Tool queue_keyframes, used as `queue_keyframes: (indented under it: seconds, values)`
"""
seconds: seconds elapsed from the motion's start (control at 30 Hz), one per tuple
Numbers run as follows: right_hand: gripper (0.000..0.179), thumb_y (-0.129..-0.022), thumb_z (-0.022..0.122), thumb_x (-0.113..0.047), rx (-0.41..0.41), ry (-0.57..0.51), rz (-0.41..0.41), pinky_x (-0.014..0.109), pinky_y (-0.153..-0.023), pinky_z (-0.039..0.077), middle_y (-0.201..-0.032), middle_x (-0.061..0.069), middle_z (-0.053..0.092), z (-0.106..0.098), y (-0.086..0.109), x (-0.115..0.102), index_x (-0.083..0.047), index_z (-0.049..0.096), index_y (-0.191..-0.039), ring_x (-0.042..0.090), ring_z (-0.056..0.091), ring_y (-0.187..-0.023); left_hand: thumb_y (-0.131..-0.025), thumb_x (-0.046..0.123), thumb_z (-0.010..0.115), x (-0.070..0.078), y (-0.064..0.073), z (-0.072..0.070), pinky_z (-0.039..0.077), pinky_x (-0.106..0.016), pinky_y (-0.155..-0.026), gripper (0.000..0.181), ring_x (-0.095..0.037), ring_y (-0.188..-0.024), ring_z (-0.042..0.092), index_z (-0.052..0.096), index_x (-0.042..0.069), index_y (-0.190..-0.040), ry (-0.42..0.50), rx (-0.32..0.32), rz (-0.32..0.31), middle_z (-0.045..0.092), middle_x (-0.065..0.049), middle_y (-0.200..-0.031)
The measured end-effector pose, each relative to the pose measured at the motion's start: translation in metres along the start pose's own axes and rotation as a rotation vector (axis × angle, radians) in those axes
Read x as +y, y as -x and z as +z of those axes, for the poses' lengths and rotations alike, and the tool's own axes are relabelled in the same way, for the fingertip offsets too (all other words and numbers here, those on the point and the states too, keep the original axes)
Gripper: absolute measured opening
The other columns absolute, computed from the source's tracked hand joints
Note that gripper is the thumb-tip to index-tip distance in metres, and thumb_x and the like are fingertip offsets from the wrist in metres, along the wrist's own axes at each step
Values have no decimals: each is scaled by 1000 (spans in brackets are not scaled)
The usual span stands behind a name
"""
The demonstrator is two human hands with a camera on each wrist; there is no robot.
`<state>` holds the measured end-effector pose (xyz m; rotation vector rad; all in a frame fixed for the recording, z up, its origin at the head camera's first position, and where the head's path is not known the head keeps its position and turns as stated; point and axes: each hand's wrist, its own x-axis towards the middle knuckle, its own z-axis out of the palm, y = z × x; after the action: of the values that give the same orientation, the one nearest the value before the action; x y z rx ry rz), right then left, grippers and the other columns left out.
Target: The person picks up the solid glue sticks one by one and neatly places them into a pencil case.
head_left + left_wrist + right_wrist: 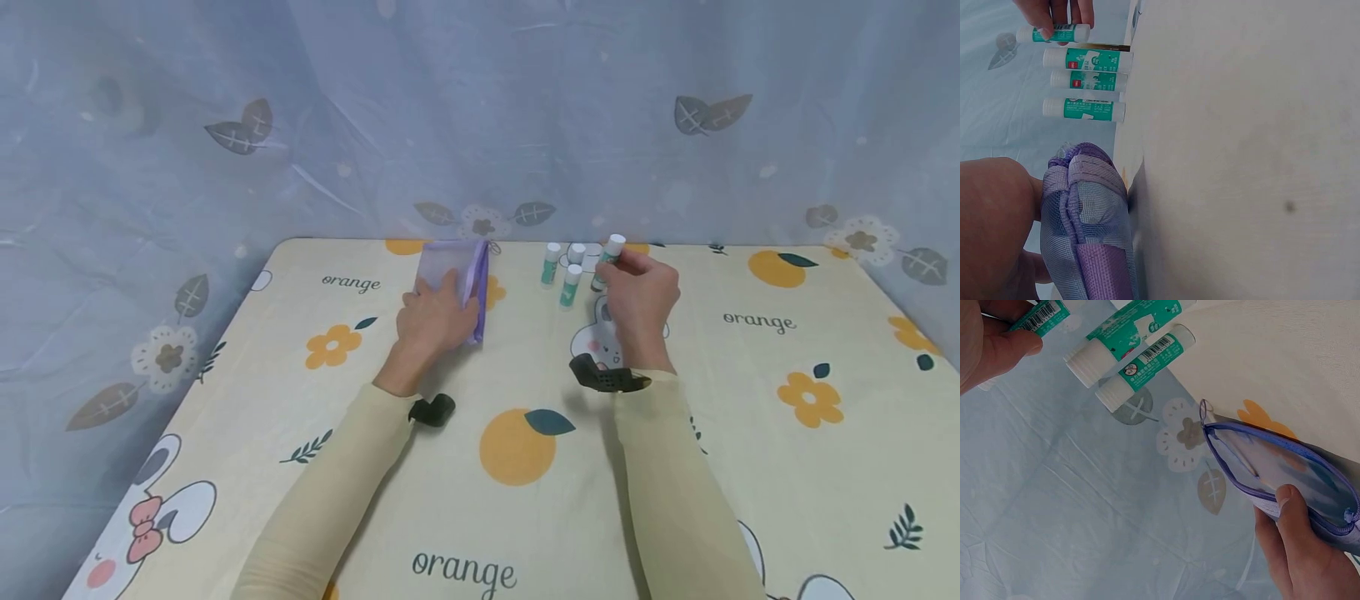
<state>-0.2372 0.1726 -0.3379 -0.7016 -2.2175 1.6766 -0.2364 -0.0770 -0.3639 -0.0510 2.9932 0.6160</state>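
Observation:
My left hand (437, 321) holds a purple mesh zipper pouch (444, 260) upright on the table. The right wrist view shows its zipped mouth (1254, 428) gaping, with the left thumb (1291, 506) at the rim. My right hand (647, 292) pinches a green-and-white glue stick (612, 248) between thumb and fingers. In the left wrist view this glue stick (1063, 33) hangs clear of the table surface. Left of the right hand stand three more capped glue sticks: one at left (550, 265), one in front (570, 287) and one behind (576, 253).
A cream tablecloth (517, 375) printed with oranges, flowers and rabbits covers the table. Behind the table's far edge hangs a bluish sheet (480, 117) with leaf prints. Black bands (611, 379) sit at both wrists over the sleeves.

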Motion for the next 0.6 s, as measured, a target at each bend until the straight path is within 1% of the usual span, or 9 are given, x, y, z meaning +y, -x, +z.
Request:
queue_keyframes:
  seconds: [0.1, 0.2, 0.3, 0.6]
  values:
    - [41, -101, 71, -26, -5, -1, -13, 31, -110, 52, -141, 4, 72, 1, 0, 0, -20, 70, -141, 16, 63, -126, -106, 50, 41, -1, -1, 0, 52, -61, -96, 69, -51, -126, 53, 29, 22, -168, 3, -1, -6, 43, -34, -152]
    - [42, -101, 71, -27, 1, -5, -19, 30, -110, 53, -142, 3, 71, -3, -2, -1, -21, 70, -142, 14, 64, -126, -106, 50, 41, 4, -2, 0, 52, -61, -97, 69, -51, -128, 52, 29, 22, -168, 3, -5, 0, 42, -34, -154]
    - [42, -101, 72, -27, -3, -19, -17, 29, -109, 54, -142, 2, 71, -3, -2, -3, -22, 69, -142, 14, 65, -125, -106, 50, 41, 5, -2, 0, 52, -61, -97, 70, -51, -128, 53, 28, 22, -169, -11, -1, -5, 42, -34, -154]
    - [40, -101, 71, -28, -17, -30, 1, 31, -109, 53, -142, 3, 71, 0, -1, -3, -22, 71, -140, 14, 64, -124, -106, 51, 41, -1, -1, 0, 52, -62, -98, 70, -52, -129, 52, 27, 22, -169, -15, 5, -8, 41, -35, -155]
